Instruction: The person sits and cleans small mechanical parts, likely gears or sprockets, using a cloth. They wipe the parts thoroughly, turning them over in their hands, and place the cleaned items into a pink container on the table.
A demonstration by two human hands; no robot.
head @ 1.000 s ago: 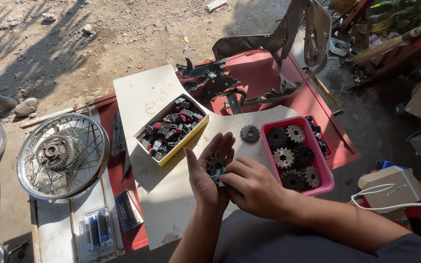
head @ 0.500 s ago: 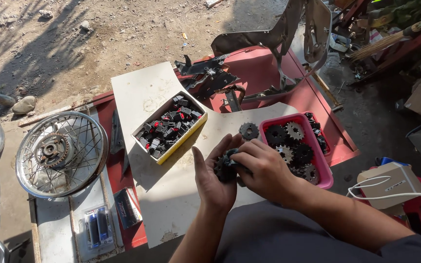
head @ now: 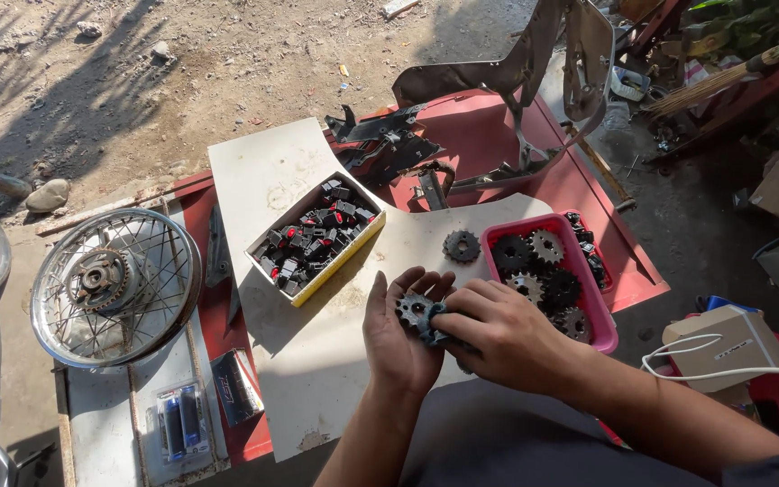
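My left hand point(head: 398, 335) lies palm up and holds a dark toothed sprocket point(head: 412, 310). My right hand point(head: 498, 329) covers the sprocket's right side and presses a small dark blue piece point(head: 435, 325) against it. Both hands hover over a white board point(head: 335, 352). Another sprocket point(head: 462, 245) lies loose on the board just beyond my fingers. A pink tray point(head: 602, 329) to the right holds several more sprockets.
A yellow-sided box point(head: 313, 236) of small black and red parts sits on the board. A spoked wheel point(head: 114, 284) lies at left. Dark metal brackets point(head: 389, 144) and a frame part point(head: 543, 63) rest on the red surface behind. A beige box with white cable point(head: 723, 343) sits at right.
My right hand has slid over the sprocket in my left palm, covering more of it. The view has shifted slightly; the loose sprocket and trays stay put.
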